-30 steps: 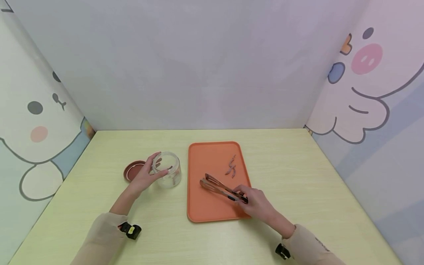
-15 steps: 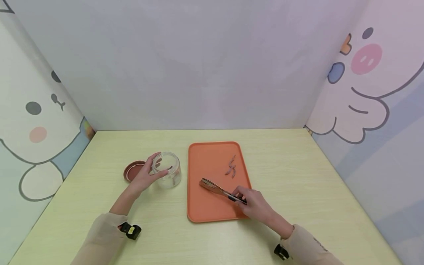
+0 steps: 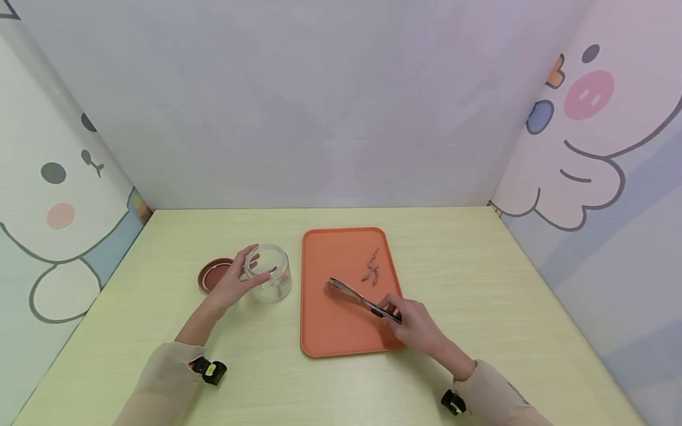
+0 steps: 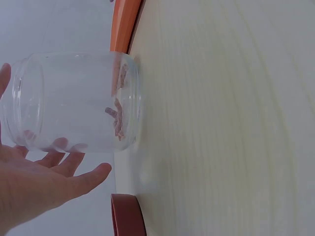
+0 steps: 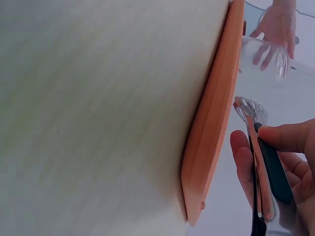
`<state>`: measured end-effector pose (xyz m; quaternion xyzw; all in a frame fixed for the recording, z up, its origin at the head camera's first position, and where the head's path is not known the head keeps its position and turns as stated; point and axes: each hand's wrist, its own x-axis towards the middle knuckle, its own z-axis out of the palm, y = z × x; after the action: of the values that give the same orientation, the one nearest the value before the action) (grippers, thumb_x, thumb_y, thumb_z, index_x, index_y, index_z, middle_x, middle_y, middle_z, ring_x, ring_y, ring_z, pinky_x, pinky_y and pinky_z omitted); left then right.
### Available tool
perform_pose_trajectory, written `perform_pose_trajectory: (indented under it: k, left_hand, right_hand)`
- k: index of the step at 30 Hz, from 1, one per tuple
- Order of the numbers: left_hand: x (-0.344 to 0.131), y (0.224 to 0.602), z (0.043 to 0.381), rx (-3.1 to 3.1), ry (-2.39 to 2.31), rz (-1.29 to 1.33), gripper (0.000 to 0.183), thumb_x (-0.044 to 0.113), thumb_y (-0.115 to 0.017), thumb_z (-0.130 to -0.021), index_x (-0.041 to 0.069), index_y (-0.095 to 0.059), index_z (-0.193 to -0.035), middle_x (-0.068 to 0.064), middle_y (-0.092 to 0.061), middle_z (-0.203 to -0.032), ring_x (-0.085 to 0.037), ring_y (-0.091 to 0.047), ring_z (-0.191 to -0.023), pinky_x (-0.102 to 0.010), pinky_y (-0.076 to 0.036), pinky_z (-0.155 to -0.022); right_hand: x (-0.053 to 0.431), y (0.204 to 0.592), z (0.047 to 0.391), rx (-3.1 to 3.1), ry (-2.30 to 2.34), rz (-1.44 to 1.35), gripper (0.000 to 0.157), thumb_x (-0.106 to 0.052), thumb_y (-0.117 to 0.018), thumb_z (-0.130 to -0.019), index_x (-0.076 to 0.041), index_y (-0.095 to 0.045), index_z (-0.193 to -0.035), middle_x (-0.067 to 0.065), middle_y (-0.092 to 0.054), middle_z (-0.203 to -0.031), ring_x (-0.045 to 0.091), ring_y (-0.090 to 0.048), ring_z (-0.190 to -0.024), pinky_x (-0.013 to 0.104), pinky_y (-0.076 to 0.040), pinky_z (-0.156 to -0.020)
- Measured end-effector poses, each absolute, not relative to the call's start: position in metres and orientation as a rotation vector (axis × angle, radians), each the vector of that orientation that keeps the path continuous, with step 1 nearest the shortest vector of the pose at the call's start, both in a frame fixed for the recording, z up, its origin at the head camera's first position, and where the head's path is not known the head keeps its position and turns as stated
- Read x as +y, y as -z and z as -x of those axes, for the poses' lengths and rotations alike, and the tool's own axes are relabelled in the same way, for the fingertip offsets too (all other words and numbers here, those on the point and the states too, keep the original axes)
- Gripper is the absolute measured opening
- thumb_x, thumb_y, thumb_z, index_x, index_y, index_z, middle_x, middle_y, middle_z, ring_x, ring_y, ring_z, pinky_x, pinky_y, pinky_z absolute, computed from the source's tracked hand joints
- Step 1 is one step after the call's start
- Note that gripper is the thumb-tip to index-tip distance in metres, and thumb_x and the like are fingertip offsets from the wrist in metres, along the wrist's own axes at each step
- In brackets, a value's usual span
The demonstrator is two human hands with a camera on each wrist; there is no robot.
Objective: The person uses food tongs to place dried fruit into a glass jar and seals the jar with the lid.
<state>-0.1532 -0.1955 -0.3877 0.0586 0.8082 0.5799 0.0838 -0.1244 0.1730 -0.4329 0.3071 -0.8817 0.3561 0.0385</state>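
My left hand (image 3: pixel 232 286) grips a clear jar (image 3: pixel 277 290), thumb and fingers round its side near the open mouth. Inside, a few thin reddish-brown twisted pieces (image 4: pixel 117 118) lie at the bottom. Over the orange tray (image 3: pixel 325 337), my right hand (image 3: pixel 414 322) pinches a pair of metal tongs (image 3: pixel 351 293) by the dark handles. The tong arms are pressed together and point left toward the jar. A small reddish bit (image 5: pixel 236 102) shows at the tong tips in the right wrist view. Several similar twisted pieces (image 3: pixel 372 269) lie on the tray's right side.
A reddish-brown round lid (image 3: pixel 212 276) lies on the table (image 3: pixel 458 254) left of the jar, partly behind my left hand. The tray stands just right of the jar. Walls with cartoon animals (image 3: pixel 588 94) enclose the table's back and sides.
The tongs have gone from spread to pressed together, then their tips have risen slightly off the tray. My right hand has shifted a little to the right. The left hand and jar have stayed still.
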Motion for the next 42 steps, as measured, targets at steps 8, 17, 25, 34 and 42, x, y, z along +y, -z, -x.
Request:
perform_pose_trajectory:
  k: [8,17,25,34,42]
  left_hand:
    - [-0.194,0.387,0.152,2.421,-1.732,-0.186,0.074,0.021,-0.06,-0.085,0.005,-0.012,-0.139,-0.027,-0.02,-0.137,-0.041,-0.015,-0.126,-0.055,-0.019,-0.096]
    - [-0.195,0.388,0.153,2.428,-1.725,-0.198,0.074,0.021,-0.06,-0.085,0.004,-0.012,-0.139,-0.027,-0.02,-0.138,-0.042,-0.014,-0.125,-0.055,-0.019,-0.096]
    - [-0.205,0.412,0.166,2.433,-1.745,-0.174,0.076,0.025,-0.063,-0.083,0.012,-0.014,-0.14,-0.022,-0.023,-0.138,-0.038,-0.016,-0.126,-0.052,-0.024,-0.095]
    - [-0.207,0.416,0.168,2.456,-1.71,-0.169,0.079,0.03,-0.062,-0.082,0.015,-0.012,-0.141,-0.02,-0.022,-0.139,-0.037,-0.016,-0.127,-0.053,-0.022,-0.095]
    - [-0.206,0.414,0.166,2.454,-1.725,-0.163,0.078,0.028,-0.063,-0.082,0.015,-0.013,-0.141,-0.02,-0.023,-0.139,-0.037,-0.015,-0.127,-0.052,-0.023,-0.096]
  right_hand:
    - [0.175,0.415,0.134,-2.68,-1.107,-0.876,0.025,0.005,-0.065,-0.074,-0.011,-0.057,-0.092,-0.001,-0.058,-0.07,0.003,-0.05,-0.054,0.022,-0.04,-0.044]
    - [0.167,0.391,0.144,-2.568,-1.133,-0.907,0.024,0.004,-0.066,-0.075,-0.01,-0.056,-0.092,-0.005,-0.055,-0.07,0.001,-0.05,-0.051,0.021,-0.041,-0.042]
    - [0.153,0.369,0.151,-2.526,-1.144,-0.971,0.022,0.002,-0.063,-0.079,-0.01,-0.058,-0.097,-0.005,-0.057,-0.073,0.002,-0.049,-0.05,0.021,-0.037,-0.041]
    - [0.132,0.357,0.16,-2.464,-1.127,-1.055,0.021,0.002,-0.063,-0.079,-0.009,-0.057,-0.096,-0.006,-0.059,-0.074,0.003,-0.052,-0.053,0.021,-0.037,-0.042]
    - [0.114,0.357,0.161,-2.448,-1.101,-1.111,0.017,-0.001,-0.063,-0.08,-0.008,-0.058,-0.094,-0.002,-0.058,-0.078,0.006,-0.054,-0.061,0.021,-0.042,-0.047]
